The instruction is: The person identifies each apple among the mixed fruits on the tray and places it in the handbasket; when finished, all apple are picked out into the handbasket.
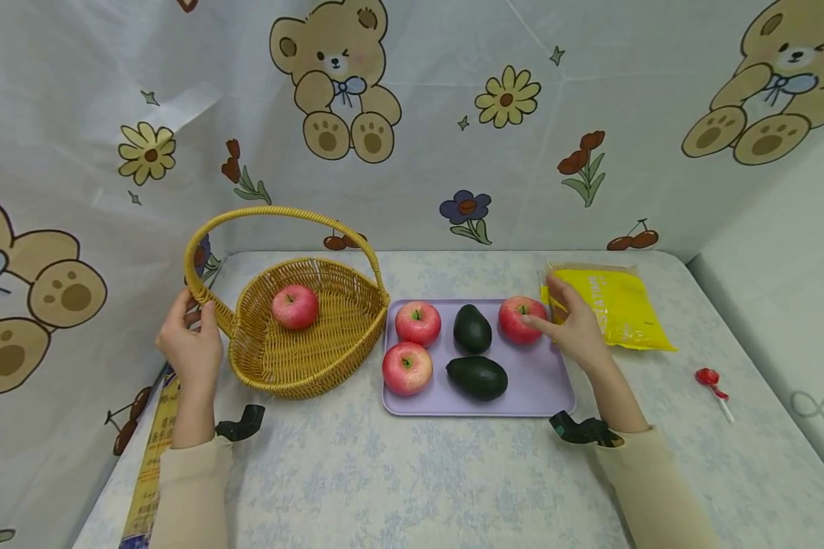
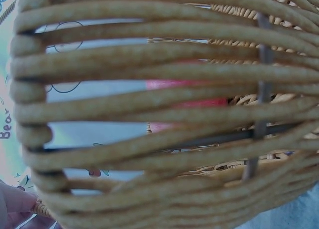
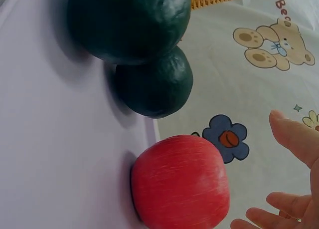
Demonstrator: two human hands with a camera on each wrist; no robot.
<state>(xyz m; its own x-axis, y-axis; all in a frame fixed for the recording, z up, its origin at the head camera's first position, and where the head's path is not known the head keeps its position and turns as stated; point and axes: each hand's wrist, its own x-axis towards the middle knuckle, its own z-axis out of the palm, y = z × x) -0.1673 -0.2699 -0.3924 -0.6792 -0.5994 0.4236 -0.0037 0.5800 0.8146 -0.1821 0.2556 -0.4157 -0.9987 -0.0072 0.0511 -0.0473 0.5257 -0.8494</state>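
My left hand [image 1: 194,339] grips the lower left end of the handle of a yellow wicker basket [image 1: 275,366]; in the left wrist view the basket's weave [image 2: 149,64] fills most of the picture. One red apple [image 1: 295,307] lies inside it. At the right end of a lilac tray [image 1: 522,404], my right hand [image 1: 580,332] reaches over another red apple [image 1: 518,320], thumb and fingers spread. The right wrist view has that apple [image 3: 180,184] on the tray, with the fingers apart from it. Two dark green avocados [image 1: 472,329] and two more apples [image 1: 412,367] share the tray.
Behind my right hand lies a yellow plastic packet [image 1: 625,309]. A red lollipop [image 1: 710,381] is farther right. A yellow printed strip [image 1: 152,465] runs along the table's left edge. A bear-patterned sheet [image 1: 426,91] hangs behind the table.
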